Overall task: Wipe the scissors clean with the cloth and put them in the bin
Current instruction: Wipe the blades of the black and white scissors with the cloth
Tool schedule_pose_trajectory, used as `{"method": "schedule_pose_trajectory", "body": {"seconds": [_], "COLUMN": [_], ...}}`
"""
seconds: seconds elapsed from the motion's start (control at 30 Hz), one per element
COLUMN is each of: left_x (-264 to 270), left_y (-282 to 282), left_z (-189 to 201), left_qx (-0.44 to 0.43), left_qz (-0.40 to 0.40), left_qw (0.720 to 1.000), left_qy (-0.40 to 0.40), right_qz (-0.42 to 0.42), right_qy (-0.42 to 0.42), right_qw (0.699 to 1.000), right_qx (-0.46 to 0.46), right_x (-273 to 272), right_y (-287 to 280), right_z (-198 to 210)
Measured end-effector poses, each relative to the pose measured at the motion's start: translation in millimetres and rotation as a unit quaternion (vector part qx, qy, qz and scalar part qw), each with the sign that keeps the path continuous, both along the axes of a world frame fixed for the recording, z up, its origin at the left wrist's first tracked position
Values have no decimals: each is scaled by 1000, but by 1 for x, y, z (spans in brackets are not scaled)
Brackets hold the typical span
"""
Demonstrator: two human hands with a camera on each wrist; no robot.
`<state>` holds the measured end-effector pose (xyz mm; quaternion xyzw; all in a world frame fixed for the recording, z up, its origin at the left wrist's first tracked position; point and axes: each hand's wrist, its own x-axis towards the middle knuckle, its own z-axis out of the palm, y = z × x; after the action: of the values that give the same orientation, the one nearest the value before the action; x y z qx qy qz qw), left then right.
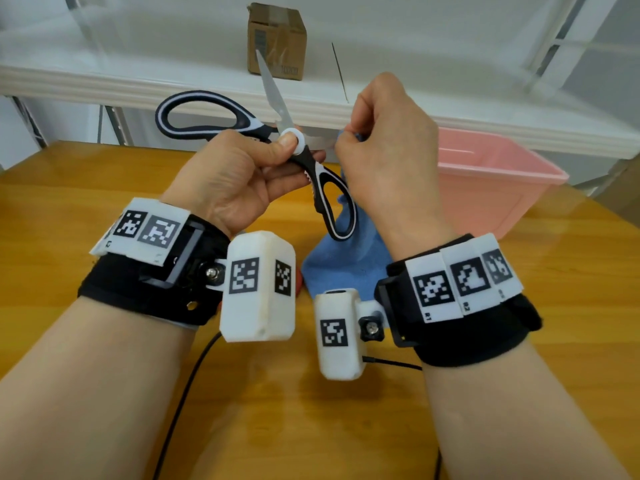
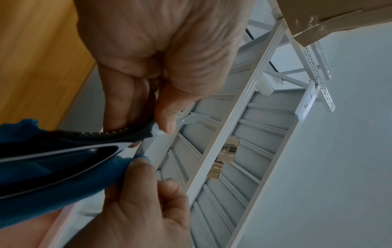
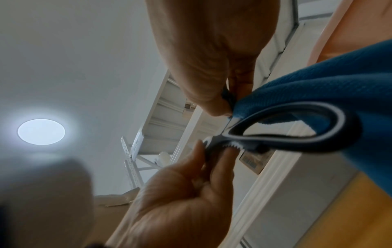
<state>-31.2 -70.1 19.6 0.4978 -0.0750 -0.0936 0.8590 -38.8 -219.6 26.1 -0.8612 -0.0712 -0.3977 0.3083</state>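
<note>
The left hand pinches the open scissors at the round middle, thumb on top. The right hand squeezes the blue cloth around one blade, right beside the left fingertips. To wipe well, slide the cloth away toward the tip, fingers off the sharp edge. The pink bin waits past the right hand.

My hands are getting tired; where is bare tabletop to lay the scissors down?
Bare wood lies left of the left hand, and right of the right hand in front of the pink bin. The middle is crowded: blue cloth, scissors, cables.
</note>
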Motion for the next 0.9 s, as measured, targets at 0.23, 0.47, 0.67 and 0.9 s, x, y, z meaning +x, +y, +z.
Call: {"method": "schedule_pose_trajectory", "body": {"seconds": [0.23,0.47,0.67,0.9], "left_x": [1,4,6,7], "left_y": [5,13,15,13], "left_z": [1,0,-3,-3], "left_qx": [-8,-51,-76,-61], "left_qz": [18,18,15,4], "left_qw": [1000,997,995,997], "left_qy": [7,52,67,41], "right_qz": [-9,48,38,57], "right_qy": [14,23,-12,-40], "right_qw": [1000,988,985,998], "right_qx": [-8,143,165,2], "right_x": [4,3,0,-8], "right_y": [-4,-17,-28,10], "right_z": [-2,6,16,8]}}
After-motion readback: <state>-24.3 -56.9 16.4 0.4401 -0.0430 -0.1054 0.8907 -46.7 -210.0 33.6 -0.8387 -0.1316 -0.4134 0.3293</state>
